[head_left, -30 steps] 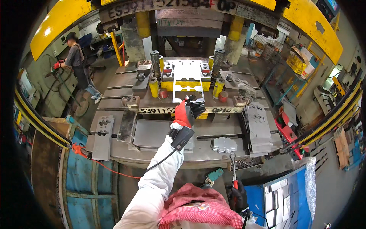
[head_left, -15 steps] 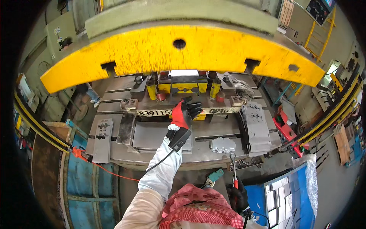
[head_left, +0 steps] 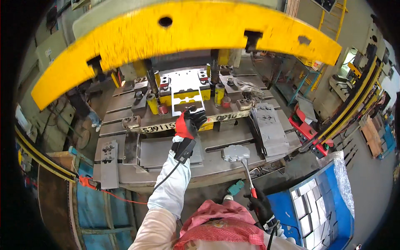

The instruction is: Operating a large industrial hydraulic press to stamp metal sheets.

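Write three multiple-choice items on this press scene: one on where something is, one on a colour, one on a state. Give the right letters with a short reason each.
1. Where is the left hand?
A. At the front edge of the die plate
B. On the blue bin
C. Down at the person's side

2. What colour is the curved beam across the top?
A. Green
B. Yellow
C. White

3. What is the right hand doing?
A. Hanging empty
B. Pressing a button
C. Holding a rod tool whose tip reaches a flat metal blank

Answers:
1 A: the red and black glove reaches up to the plate's near edge.
2 B: the beam is plainly yellow, with dark notches.
3 C: the black glove is closed round the rod's red grip, and the rod runs up to the blank.
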Available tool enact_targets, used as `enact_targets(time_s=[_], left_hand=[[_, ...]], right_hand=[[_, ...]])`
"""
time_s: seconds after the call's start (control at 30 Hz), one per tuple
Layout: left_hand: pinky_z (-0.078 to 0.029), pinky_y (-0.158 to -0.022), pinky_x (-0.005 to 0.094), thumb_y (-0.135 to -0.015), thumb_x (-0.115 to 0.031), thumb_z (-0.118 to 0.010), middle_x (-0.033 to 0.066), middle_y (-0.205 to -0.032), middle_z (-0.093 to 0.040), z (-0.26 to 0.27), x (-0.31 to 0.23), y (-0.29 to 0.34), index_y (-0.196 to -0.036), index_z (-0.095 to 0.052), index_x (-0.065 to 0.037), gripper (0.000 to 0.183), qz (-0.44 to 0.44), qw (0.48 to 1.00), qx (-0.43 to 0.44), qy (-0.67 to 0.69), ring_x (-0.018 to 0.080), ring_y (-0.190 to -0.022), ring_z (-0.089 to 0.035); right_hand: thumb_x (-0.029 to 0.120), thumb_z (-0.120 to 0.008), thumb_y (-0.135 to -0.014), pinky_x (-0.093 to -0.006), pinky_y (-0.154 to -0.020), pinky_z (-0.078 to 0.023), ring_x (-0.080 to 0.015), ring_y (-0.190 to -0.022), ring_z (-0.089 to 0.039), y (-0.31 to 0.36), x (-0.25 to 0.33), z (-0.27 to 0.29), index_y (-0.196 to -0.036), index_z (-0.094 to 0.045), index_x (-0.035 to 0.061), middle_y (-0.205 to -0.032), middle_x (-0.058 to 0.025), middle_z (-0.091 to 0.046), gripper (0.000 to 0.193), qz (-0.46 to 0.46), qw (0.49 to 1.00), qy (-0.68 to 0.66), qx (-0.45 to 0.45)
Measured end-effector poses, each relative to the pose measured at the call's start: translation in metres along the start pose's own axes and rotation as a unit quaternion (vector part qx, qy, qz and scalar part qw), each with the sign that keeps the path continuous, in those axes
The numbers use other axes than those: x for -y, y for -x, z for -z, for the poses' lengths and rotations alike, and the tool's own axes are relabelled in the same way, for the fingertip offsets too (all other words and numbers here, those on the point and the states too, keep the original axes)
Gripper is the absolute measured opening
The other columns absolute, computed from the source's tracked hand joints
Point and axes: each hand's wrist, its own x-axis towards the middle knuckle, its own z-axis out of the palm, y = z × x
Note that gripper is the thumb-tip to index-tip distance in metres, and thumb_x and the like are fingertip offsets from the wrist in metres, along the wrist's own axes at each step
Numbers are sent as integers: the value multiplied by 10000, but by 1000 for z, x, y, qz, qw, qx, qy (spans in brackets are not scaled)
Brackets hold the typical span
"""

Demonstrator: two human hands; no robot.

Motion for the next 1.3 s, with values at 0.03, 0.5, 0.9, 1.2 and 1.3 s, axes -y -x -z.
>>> enact_targets(time_s=[0.03,0.5,0.9,1.2,1.3], left_hand=[[-538,-729,403,-904,-321,-437,172,-961,-628,-2,1,-1,-1069,-542,-52,332,10,1000,0,9,292,-812,-635],[-528,-728,409,-928,-395,-376,213,-973,-611,10,-5,2,-1152,-513,-86,406,54,998,-14,-33,320,-829,-624],[-449,-686,408,-769,-257,-564,154,-858,-623,62,-24,29,-848,-614,-40,236,-410,468,27,-783,327,-753,-586],[-423,-866,307,-839,-123,-480,127,-1079,-607,26,-95,222,-1133,-566,-10,327,-178,909,-93,-364,209,-969,-585],[-434,-833,305,-867,-150,-466,133,-1083,-590,90,-125,326,-1165,-532,12,345,-142,853,-243,-439,198,-940,-579]], right_hand=[[134,-528,-812,-258,-605,-448,-121,-678,-522,-9,1,2,-1365,-288,51,-997,-106,-572,608,13,1000,-6,23],[271,-549,-831,-246,-553,-468,-111,-686,-581,-304,231,-134,-1194,-466,35,-838,-58,-618,441,148,944,103,277],[225,-544,-776,-243,-625,-424,-106,-698,-504,-190,138,-30,-1348,-302,28,-917,-71,-566,652,161,964,15,211],[208,-578,-795,-244,-600,-424,-106,-662,-526,-83,18,77,-1185,-497,23,-803,-34,-579,439,-39,993,72,83],[203,-591,-794,-248,-556,-429,-108,-614,-531,-89,-6,89,-1073,-560,30,-758,-20,-578,330,-122,987,100,26]])
